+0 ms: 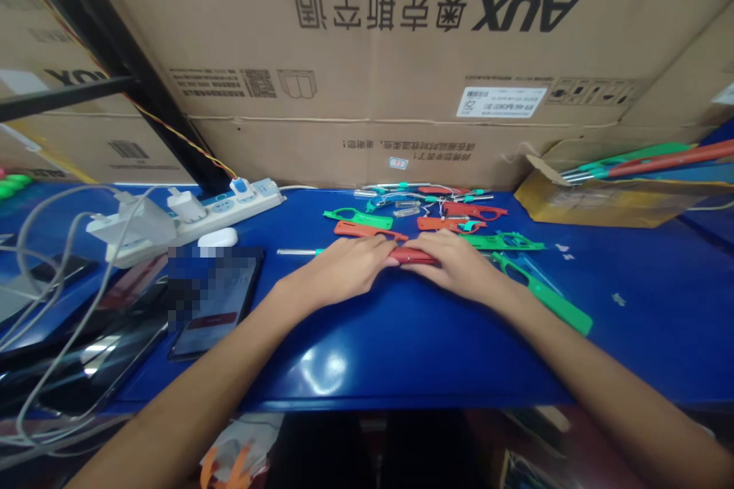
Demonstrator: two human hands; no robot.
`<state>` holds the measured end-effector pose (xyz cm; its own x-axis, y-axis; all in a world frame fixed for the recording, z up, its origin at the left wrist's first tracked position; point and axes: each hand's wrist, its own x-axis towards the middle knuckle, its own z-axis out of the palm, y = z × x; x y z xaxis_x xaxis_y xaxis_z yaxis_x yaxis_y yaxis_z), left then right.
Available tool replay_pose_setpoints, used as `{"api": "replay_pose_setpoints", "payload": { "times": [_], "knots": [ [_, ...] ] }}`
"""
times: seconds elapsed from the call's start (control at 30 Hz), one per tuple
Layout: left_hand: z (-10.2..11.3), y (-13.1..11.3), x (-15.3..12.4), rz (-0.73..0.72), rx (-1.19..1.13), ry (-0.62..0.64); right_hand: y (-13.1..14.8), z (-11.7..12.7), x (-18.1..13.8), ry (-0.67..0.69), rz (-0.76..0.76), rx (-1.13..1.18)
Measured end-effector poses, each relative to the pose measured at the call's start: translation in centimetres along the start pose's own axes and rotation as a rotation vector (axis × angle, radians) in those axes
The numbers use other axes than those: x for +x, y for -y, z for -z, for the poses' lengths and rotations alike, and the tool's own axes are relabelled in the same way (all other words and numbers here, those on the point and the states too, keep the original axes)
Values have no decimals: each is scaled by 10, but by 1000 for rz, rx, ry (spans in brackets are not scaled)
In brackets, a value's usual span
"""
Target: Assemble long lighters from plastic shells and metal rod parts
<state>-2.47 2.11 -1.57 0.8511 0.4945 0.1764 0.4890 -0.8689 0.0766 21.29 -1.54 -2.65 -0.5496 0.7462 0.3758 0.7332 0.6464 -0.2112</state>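
Note:
A red long-nosed lighter (411, 255) lies crosswise in front of me, its thin metal tube (295, 251) sticking out to the left. Both hands are closed on it: my left hand (351, 269) over the tube end, my right hand (459, 263) over the other end. My fingers cover much of its body. Just behind them are an orange handle shell (367, 231), a green handle shell (367, 218) and another orange shell (441, 224). A larger green shell (553, 298) rests right of my right wrist.
A yellow-taped carton (596, 202) with several lighters stands at the right. Metal tubes with wires (395, 191) lie at the back, against a large cardboard box (367, 53). On the left are a power strip (223, 206), cables, a white case (218, 238) and a phone (221, 313).

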Motion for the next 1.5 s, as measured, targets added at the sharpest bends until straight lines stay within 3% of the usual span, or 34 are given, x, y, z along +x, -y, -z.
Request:
{"api": "replay_pose_setpoints", "payload": {
  "times": [0.2, 0.37, 0.67, 1.13, 1.4, 1.5],
  "knots": [
    [2, -16, 3, 31, -5, 39, 15, -4, 3, 78, 2, -338],
    [3, -16, 2, 90, 17, -4, 13, -5, 2, 123, 2, -410],
    [0, -9, 4, -21, 88, -26, 12, -2, -1, 120, -20, -400],
    [2, 8, -5, 125, -191, 14, 2, 17, -4, 162, -24, -81],
    [-4, 16, -2, 66, -198, 13, 4, 12, -5, 219, -26, -21],
    [2, 21, -3, 49, -253, 65, 4, 11, -3, 234, -30, 6]
  ]
}}
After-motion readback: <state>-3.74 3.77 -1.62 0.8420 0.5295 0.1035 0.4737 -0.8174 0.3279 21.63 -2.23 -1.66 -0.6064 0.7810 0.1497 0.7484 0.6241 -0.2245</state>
